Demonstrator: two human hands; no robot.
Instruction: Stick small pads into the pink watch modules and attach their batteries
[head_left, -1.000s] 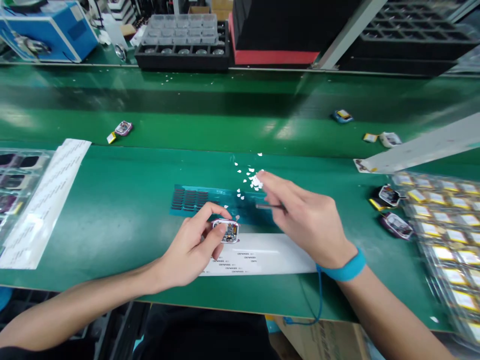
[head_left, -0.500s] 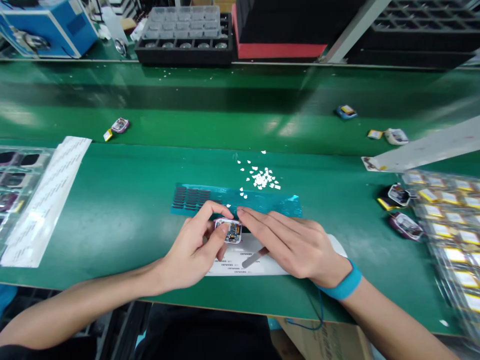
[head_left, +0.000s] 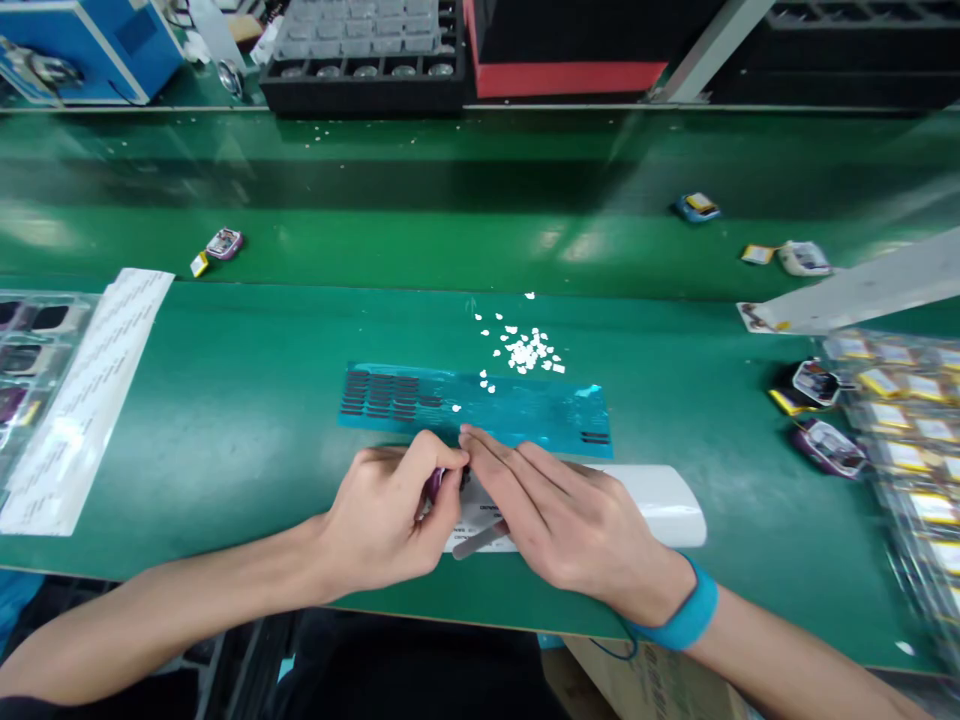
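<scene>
Near the front middle of the bench, my left hand is closed on a small purple device housing, mostly covered by the fingers. Against its fingertips, my right hand has its fingers pressed together, and a thin grey metal tool sticks out from under the palm. Both hands are over a white printed sheet. Just beyond them lies a blue film strip with rows of small dark strips on its left part. Small white pieces are scattered behind the film.
Clear trays of yellow-edged parts stand at the right, with black and purple housings beside them. A long white sheet lies by a clear tray at the left. Black foam trays stand at the back.
My left hand has turned and its fingers have closed over the housing, hiding its open face. My right hand has shifted slightly left and nearer, with the metal tool.
</scene>
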